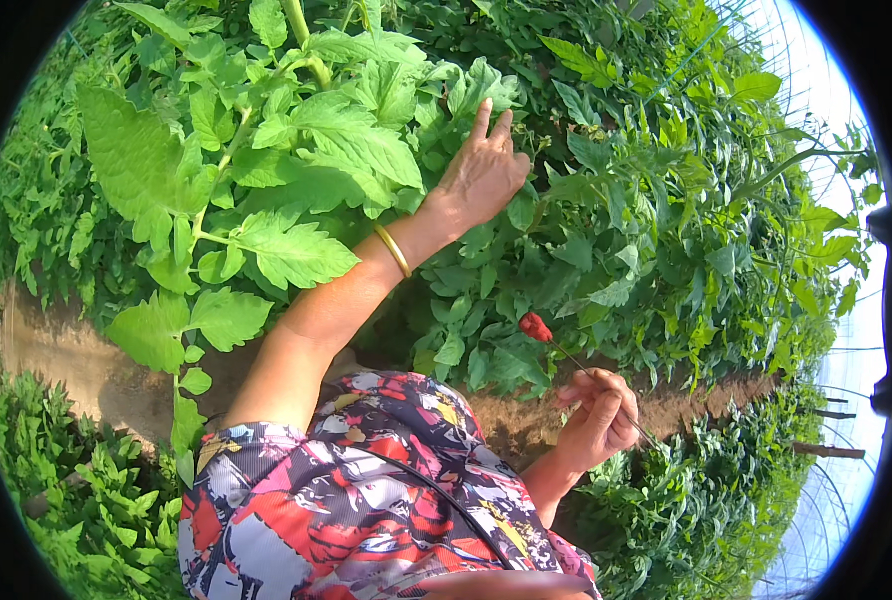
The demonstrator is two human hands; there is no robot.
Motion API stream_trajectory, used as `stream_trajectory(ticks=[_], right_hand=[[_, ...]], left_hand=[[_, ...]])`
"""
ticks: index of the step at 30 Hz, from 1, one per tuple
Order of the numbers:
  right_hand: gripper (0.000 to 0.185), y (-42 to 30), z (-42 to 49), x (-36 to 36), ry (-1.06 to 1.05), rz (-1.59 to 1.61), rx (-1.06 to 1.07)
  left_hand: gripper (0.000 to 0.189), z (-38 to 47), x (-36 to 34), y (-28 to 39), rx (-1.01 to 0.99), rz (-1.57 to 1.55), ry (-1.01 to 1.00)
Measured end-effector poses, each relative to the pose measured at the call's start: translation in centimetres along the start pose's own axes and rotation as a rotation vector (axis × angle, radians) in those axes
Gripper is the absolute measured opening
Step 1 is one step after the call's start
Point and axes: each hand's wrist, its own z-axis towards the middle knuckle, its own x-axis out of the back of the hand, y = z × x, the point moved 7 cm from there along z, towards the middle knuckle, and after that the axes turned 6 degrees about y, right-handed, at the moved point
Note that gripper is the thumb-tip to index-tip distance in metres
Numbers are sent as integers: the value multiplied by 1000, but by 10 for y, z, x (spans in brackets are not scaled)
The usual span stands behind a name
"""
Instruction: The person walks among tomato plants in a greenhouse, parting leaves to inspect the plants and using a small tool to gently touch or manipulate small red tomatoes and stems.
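My left hand (488, 161), with a gold-coloured bangle (392, 251) on the forearm, reaches into leafy tomato plants (356, 135). Its back faces me. Two fingers are stretched out and apart beside a leaf, and the others are bent. Nothing shows in it, though the thumb and palm side are hidden. Lower down at the right, my right hand (602, 412) pinches a thin dark stick (575, 363). A crumpled red wad (535, 327) sits on the stick's upper end, in front of the foliage. The stick's other end points down to the right.
A tall tomato stem (224, 161) with broad leaves rises close on the left, partly over my left arm. Dense plants fill the far side. A bare soil path (115, 375) runs behind me, with another plant row (686, 480) beyond. Curved greenhouse hoops (836, 495) stand at the right.
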Motion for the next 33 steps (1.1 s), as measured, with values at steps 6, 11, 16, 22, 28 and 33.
stream_trajectory(ticks=[6, 11, 16, 22, 28, 33], right_hand=[[26, -6, -6, -7, -15, -13, 50], [29, -28, 10, -8, -13, 114, 175], [29, -14, -51, -140, -4, -97, 302], [20, 23, -14, -191, -41, -342, 392], [18, 72, 3, -187, -68, -407, 440], [18, 110, 6, -200, -135, -388, 501]], left_hand=[[7, -17, 1, -6, 79, -104, -79], [8, -23, -11, 1, 274, -383, -137], [14, -118, -8, -82, 298, -577, -143], [20, -119, -5, -84, 224, -673, 65], [25, -123, -20, -68, 312, -787, -9], [28, -128, -18, -64, 303, -840, 35]])
